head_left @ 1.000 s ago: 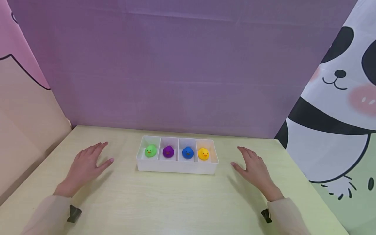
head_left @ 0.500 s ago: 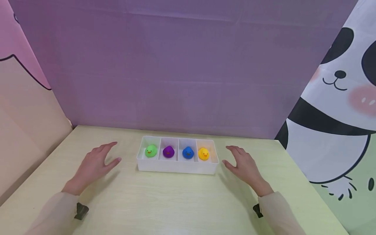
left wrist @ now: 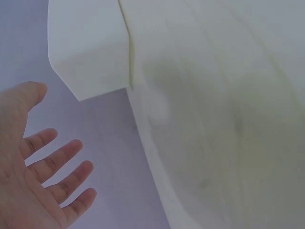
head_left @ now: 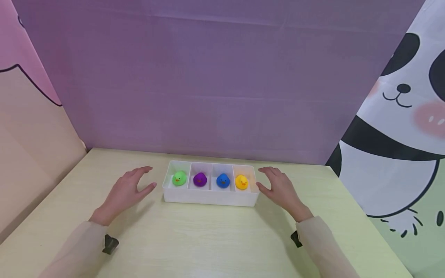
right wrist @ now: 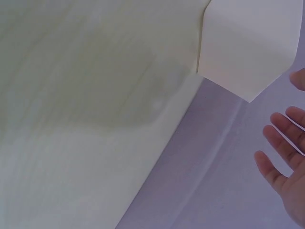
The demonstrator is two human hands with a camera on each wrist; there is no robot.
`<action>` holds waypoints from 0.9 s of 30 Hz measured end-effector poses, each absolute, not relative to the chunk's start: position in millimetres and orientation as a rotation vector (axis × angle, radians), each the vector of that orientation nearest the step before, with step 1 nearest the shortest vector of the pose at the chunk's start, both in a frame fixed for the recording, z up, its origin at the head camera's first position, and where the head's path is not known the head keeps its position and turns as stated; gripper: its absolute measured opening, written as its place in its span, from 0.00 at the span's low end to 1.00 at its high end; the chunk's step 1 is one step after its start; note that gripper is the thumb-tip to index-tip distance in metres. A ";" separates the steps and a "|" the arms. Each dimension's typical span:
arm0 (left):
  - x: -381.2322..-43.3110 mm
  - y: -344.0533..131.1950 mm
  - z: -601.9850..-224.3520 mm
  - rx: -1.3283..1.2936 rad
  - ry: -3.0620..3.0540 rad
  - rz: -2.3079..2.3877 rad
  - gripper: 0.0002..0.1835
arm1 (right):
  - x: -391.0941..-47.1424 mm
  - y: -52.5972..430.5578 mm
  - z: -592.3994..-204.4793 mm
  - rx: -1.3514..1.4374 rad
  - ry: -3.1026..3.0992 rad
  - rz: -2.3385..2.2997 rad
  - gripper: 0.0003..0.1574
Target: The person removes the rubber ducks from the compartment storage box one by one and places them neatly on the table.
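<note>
A white divided box (head_left: 210, 198) sits near the back of the table, one small toy duck in each compartment. From left to right they are a green duck (head_left: 179, 178), a purple duck (head_left: 200, 179), a blue duck (head_left: 223, 180) and a yellow duck (head_left: 241, 182). My left hand (head_left: 126, 191) hovers a short way left of the box, thumb and fingers spread apart and holding nothing. On the other side my right hand (head_left: 281, 190) is at the box's right end, fingertips close by the rim, also holding nothing. Both wrist views show the box's white end (left wrist: 90, 52) beyond relaxed fingers.
A pale wood table (head_left: 208, 239) carries the box. Behind its far edge hangs a purple cloth (head_left: 215, 77). A beige and pink panel (head_left: 31, 135) stands at the left, a panda-print panel (head_left: 393, 181) at the right. Each sleeve has a dark wrist device (head_left: 110, 244).
Both hands have moved inward toward the box, the left going right and the right going left. The box and ducks have stayed in place.
</note>
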State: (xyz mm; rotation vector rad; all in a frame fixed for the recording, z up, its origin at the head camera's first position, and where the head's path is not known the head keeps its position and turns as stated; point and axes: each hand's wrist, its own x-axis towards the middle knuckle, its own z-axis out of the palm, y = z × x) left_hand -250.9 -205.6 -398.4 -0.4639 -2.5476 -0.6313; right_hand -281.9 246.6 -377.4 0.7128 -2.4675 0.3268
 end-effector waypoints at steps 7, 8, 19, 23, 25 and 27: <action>-257.5 -192.1 -398.3 -0.471 -2.570 -0.666 0.27 | -291.0 235.5 -373.6 0.757 -2.489 0.321 0.24; -258.2 -190.1 -398.1 -0.470 -2.577 -0.676 0.27 | -292.3 234.1 -373.4 0.763 -2.493 0.316 0.23; -267.2 -174.8 -398.2 -0.457 -2.630 -0.749 0.27 | -303.4 219.3 -370.4 0.830 -2.557 0.280 0.23; -272.1 -171.0 -400.6 -0.464 -2.657 -0.755 0.27 | -307.2 216.2 -371.9 0.866 -2.589 0.262 0.23; -273.7 -169.4 -400.8 -0.474 -2.668 -0.759 0.27 | -309.0 214.9 -372.7 0.879 -2.604 0.255 0.23; -274.6 -167.9 -400.3 -0.483 -2.677 -0.753 0.27 | -310.6 213.6 -373.1 0.878 -2.624 0.244 0.24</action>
